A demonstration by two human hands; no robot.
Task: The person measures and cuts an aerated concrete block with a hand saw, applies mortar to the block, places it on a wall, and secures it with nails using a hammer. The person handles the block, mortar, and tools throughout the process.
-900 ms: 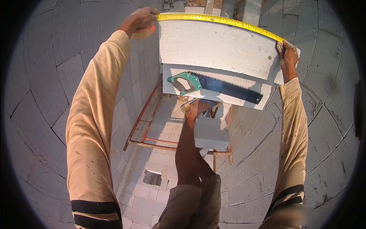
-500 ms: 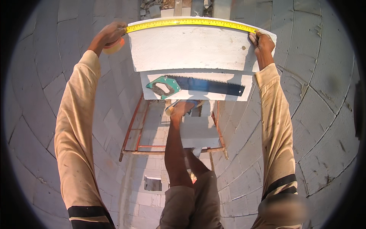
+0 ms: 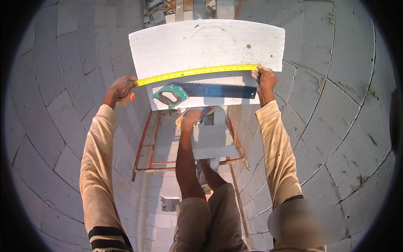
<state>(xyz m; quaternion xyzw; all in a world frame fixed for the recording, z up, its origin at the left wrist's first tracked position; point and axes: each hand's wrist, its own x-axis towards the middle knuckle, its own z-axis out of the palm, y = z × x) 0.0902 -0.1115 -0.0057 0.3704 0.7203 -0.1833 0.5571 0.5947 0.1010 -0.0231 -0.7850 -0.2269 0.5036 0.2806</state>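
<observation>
A yellow tape measure point(image 3: 197, 72) is stretched between my two hands across the near edge of a white block point(image 3: 205, 44). My left hand point(image 3: 122, 88) closes around the orange tape case, which sits just off the block's left side. At the other end, my right hand point(image 3: 265, 80) pinches the tape's tip over the block's near right part. A hand saw point(image 3: 210, 91) with a green handle and dark toothed blade lies on a second white block point(image 3: 197, 102), on the near side of the first.
Grey block walls point(image 3: 331, 96) rise close on both sides. Below stands a reddish scaffold frame point(image 3: 156, 169); my legs point(image 3: 187, 151) reach down among its bars. Rubble point(image 3: 157, 12) lies beyond the far block. A blurred round shape point(image 3: 304, 222) covers the lower right.
Both hands have brought the taut tape nearer, from the block's far edge to its near edge. The right hand has also moved left. The saw still lies on its block.
</observation>
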